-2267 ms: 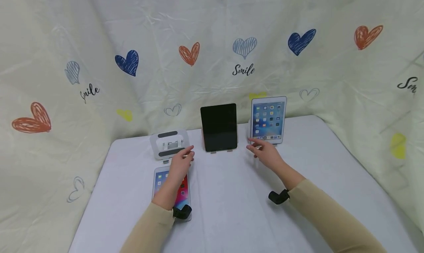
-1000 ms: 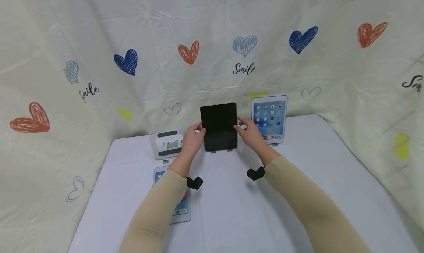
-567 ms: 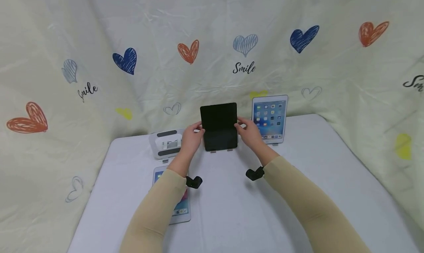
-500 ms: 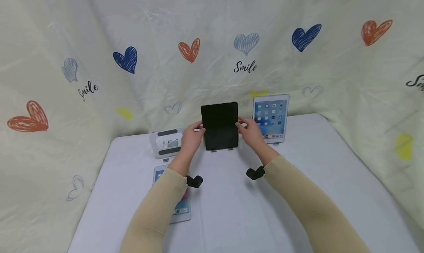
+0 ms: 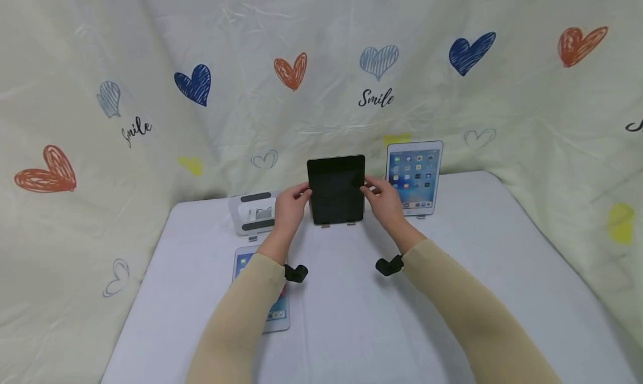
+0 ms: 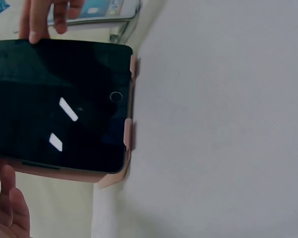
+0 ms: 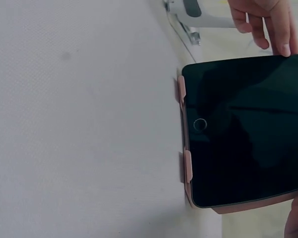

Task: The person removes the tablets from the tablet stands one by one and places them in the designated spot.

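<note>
The left hand [image 5: 289, 210] and right hand [image 5: 387, 206] pinch the sides of the black tablet [image 5: 336, 188], long axis upright, button [image 6: 116, 96] end down, apparently seated in the pink stand [image 7: 188, 166] on the bench [image 5: 346, 306].

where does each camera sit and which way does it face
Head: worn on the head, facing forward and down over the table; left grip, right grip and both sleeves show, at the dark tablet.
Left wrist: on that wrist, facing the dark tablet's screen; left grip's fingers bottom left, right grip's at top.
Right wrist: on that wrist, facing the same screen; right grip's fingers bottom right, left grip's at top.
Shared: both wrist views show the home button and two pink prongs.
</note>
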Motion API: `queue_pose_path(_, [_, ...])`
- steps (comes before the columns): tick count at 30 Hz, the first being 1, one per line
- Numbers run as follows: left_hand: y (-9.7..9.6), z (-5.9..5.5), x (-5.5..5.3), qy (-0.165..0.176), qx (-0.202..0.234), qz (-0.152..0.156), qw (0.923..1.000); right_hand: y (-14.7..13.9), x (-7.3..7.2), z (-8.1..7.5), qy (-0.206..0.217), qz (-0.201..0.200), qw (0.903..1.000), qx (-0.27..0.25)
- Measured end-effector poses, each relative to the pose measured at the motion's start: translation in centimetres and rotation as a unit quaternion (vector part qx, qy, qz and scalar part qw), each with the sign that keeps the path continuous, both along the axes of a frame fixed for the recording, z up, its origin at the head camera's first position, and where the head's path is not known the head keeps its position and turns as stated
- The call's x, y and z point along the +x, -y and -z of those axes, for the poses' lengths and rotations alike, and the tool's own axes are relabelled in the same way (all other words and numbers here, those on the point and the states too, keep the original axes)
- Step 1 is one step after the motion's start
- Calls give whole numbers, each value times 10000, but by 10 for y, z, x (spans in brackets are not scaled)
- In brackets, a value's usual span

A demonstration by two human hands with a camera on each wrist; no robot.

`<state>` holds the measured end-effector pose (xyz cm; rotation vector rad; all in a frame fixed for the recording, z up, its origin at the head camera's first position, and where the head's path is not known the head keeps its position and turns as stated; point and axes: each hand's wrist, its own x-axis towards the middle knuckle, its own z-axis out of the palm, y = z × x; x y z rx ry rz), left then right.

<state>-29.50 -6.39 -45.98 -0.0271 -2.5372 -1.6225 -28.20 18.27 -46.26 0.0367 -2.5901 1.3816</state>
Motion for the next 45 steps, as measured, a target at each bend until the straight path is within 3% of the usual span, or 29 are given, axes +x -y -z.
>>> queue_pose_path(8, [3,9,0,-96,251,79,9996,2,1,7,-29,-5,9994,-356])
queue_pose_path(17, [3,9,4,-317,369,-199,9986,8,4,7,-204,-7,9986,-484])
queue_pose_path(31, [0,9,-1,-87,386,-79,9992,4,1,12,-178,158,9985,-502])
queue_pose_path(45, [-2,8,-4,-187,466,-145,9986,2,-4,13,-289,152,9971,-687])
